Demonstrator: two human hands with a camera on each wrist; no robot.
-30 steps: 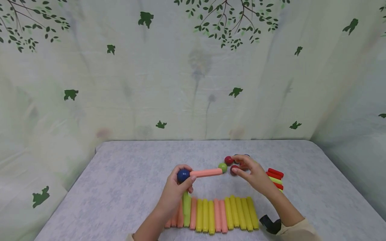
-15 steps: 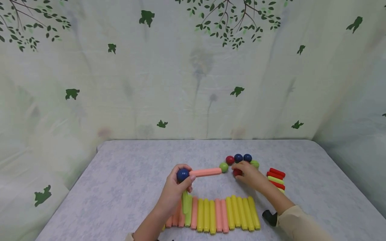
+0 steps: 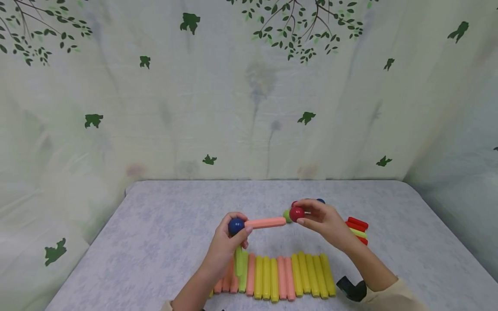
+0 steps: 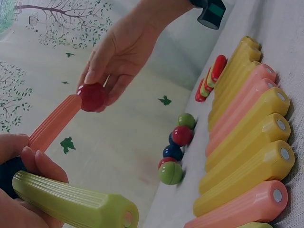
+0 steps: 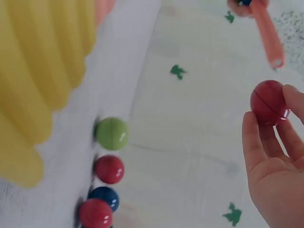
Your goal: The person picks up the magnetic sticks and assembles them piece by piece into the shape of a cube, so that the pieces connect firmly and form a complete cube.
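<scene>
My left hand [image 3: 226, 242] grips a dark blue ball [image 3: 235, 226] above the table. From the ball a pink rod [image 3: 266, 223] points right, and a light green rod [image 4: 78, 199] also extends from the hand's grip, angled downward. Between thumb and fingers my right hand [image 3: 330, 224] pinches a glossy red ball [image 3: 297, 214], raised near the pink rod's free end. The right wrist view shows a gap between this red ball [image 5: 269, 102] and the rod's tip [image 5: 277, 61]. Part of the blue ball is hidden by the left fingers.
A row of yellow, pink and green rods [image 3: 309, 274] lies along the table's near side. Beyond the right hand are loose green [image 4: 171, 173], red [image 4: 182, 136] and blue [image 4: 172, 152] balls. Short red and green rods [image 3: 357, 225] lie farther right.
My right hand has picked a red ball up from the group on the table and brought it left, toward the pink rod. The left hand has stayed nearly still.
</scene>
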